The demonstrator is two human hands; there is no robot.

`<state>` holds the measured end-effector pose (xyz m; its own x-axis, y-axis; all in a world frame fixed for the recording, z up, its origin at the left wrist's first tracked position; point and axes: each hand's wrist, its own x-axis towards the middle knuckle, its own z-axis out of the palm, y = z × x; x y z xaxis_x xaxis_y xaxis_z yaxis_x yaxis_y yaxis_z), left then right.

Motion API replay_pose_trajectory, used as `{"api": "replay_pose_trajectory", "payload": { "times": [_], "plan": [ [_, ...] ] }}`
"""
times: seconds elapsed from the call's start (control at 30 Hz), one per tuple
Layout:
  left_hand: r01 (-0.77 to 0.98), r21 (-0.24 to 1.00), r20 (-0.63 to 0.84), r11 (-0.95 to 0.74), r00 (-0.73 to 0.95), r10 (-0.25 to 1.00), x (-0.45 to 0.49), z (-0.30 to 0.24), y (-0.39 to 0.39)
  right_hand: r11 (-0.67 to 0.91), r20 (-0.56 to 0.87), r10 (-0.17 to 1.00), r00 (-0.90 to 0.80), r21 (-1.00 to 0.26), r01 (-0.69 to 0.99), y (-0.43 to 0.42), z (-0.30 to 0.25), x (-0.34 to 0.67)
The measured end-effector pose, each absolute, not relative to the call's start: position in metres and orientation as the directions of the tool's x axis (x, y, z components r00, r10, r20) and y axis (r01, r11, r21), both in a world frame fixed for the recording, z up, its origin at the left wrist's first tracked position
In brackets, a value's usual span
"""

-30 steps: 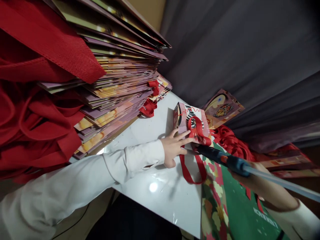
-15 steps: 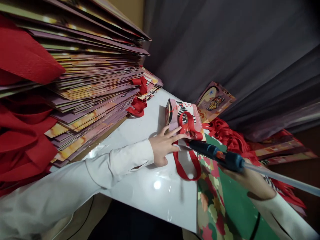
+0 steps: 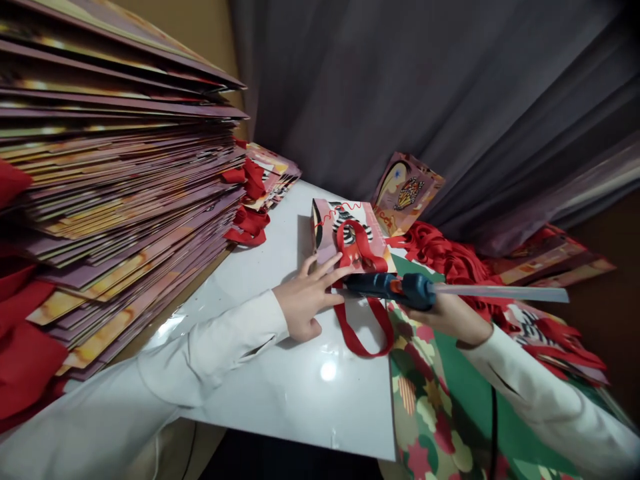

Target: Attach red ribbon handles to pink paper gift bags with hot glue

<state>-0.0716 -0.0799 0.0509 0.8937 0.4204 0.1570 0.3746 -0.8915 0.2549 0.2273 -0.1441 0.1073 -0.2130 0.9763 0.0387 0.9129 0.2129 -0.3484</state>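
My left hand lies flat with fingers spread on a small pink gift bag with a zebra print, pressing its near edge and a red ribbon handle. My right hand grips a blue hot glue gun. The gun's nozzle points left, close to my left fingertips at the bag's edge. A clear glue stick juts out behind the gun. The bag lies on a white glossy tabletop.
A tall stack of flat purple and orange paper bags fills the left. Red ribbon handles are piled right of the pink bag. A butterfly-print bag leans on a grey curtain. A green floral sheet covers the table's right.
The view swung left and down. My right hand has levelled the glue gun, so it now lies nearly horizontal. My left hand stays flat on the pink bag.
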Motion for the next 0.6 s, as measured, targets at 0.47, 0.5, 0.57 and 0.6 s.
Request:
{"api": "replay_pose_trajectory", "payload": {
  "times": [0.47,0.5,0.57,0.6],
  "plan": [
    [0.385,0.24,0.136,-0.891,0.896,0.423,-0.071,0.052,-0.081,0.102,-0.158,0.957,-0.244,-0.605,0.789,-0.155,0.125,0.243],
    [0.383,0.236,0.134,-0.893,0.898,0.42,-0.071,0.053,-0.081,0.099,-0.165,0.954,-0.252,-0.618,0.78,-0.153,0.127,0.243],
    [0.385,0.228,0.132,-0.894,0.898,0.42,-0.071,0.054,-0.082,0.08,-0.159,0.956,-0.248,-0.671,0.737,-0.153,0.131,0.245],
    [0.389,0.226,0.133,-0.893,0.896,0.424,-0.071,0.054,-0.082,0.061,-0.15,0.961,-0.233,-0.705,0.706,-0.156,0.131,0.247]
  ]
}}
